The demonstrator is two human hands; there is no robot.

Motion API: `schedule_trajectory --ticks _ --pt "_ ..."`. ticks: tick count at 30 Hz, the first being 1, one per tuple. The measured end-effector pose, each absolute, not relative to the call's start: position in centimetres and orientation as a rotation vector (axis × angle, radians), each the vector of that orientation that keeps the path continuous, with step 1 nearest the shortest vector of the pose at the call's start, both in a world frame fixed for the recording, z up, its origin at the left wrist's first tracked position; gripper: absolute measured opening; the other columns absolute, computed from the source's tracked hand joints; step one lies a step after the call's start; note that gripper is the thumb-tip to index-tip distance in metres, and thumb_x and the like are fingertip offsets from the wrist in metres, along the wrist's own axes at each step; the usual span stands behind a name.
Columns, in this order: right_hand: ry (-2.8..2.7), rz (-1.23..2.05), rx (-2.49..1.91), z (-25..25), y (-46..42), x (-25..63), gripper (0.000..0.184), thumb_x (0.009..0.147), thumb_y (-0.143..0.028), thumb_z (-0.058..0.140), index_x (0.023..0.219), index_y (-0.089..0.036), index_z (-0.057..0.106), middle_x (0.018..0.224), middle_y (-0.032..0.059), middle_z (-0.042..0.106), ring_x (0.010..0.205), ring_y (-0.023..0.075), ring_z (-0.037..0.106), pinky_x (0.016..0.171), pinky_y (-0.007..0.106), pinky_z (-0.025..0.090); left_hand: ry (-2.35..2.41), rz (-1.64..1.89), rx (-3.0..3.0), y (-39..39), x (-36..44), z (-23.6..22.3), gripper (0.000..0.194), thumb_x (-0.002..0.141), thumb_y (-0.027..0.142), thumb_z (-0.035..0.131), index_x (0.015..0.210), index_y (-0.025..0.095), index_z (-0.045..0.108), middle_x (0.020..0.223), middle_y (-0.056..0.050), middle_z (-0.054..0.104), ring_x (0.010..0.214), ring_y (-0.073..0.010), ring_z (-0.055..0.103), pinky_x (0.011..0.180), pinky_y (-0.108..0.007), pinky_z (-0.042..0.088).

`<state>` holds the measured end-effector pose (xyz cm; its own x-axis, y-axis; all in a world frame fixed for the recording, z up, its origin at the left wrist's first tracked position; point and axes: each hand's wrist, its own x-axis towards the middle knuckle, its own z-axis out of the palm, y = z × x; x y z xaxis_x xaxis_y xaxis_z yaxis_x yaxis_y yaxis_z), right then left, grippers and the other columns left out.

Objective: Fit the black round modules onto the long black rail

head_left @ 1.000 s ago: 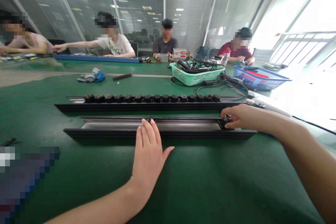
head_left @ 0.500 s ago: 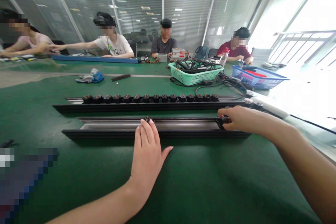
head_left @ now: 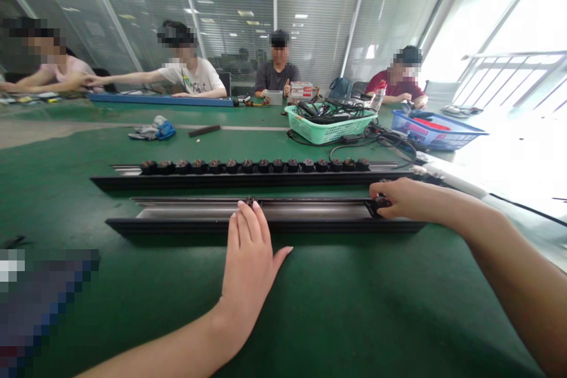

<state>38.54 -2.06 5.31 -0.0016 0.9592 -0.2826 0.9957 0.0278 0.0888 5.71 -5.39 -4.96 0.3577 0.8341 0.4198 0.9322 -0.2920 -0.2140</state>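
In front of me lies a long black metal channel [head_left: 319, 227], its silvery inside facing up. My left hand [head_left: 248, 236] rests across its near wall, fingers stretched and thumb spread, the fingertips on a small black socket module [head_left: 250, 201] near the middle. That module is mostly hidden by the fingers. At the channel's right end my right hand [head_left: 392, 198] pinches another black socket module [head_left: 380, 203] between thumb and fingers. Just behind runs a second black channel [head_left: 230, 182], with a row of several black socket modules [head_left: 263, 166] set along it.
Beyond the channels stand a green basket [head_left: 330, 130] of cables and a blue basket [head_left: 438, 133]. Loose black cable [head_left: 398, 142] trails behind my right hand. Blue-grey gloves [head_left: 155, 129] and a dark strip [head_left: 204, 130] lie farther left. Several people sit across the green table [head_left: 336, 301].
Both my hands keep nearly the same places on the channel. Across the table, the person at far left has shifted a little to the right.
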Motion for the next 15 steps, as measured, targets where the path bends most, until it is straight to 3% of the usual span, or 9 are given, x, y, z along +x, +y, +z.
schedule_trajectory --ticks 3,10,15 --pt "2.041 -0.235 2.035 5.5 -2.0 38.7 0.033 0.086 -0.033 0.067 0.117 -0.025 0.072 0.097 0.0085 0.077 0.079 0.0251 0.072 0.065 0.030 0.044 -1.551 -0.362 -2.213 -5.4 5.7 -5.0 0.088 0.110 0.061 0.035 0.168 -0.005 0.028 0.164 -0.034 0.044 0.155 -0.0469 0.043 0.127 -0.060 0.038" --pt "2.114 -0.301 1.993 5.8 -1.6 39.5 0.031 0.085 -0.035 0.068 0.113 -0.023 0.074 0.089 0.0067 0.077 0.079 0.0255 0.073 0.066 0.030 0.046 -1.567 -0.382 -2.215 -5.3 5.6 -5.3 0.091 0.109 0.063 0.036 0.167 -0.007 0.029 0.165 -0.036 0.043 0.155 -0.0477 0.042 0.127 -0.060 0.038" --pt "2.098 -0.306 1.989 5.5 -1.6 40.0 0.032 0.087 -0.037 0.069 0.116 -0.023 0.074 0.095 0.0076 0.078 0.084 0.0266 0.073 0.070 0.031 0.047 -1.590 -0.388 -2.230 -5.3 5.7 -5.2 0.092 0.108 0.063 0.040 0.166 -0.009 0.031 0.165 -0.037 0.041 0.155 -0.0483 0.043 0.128 -0.059 0.037"
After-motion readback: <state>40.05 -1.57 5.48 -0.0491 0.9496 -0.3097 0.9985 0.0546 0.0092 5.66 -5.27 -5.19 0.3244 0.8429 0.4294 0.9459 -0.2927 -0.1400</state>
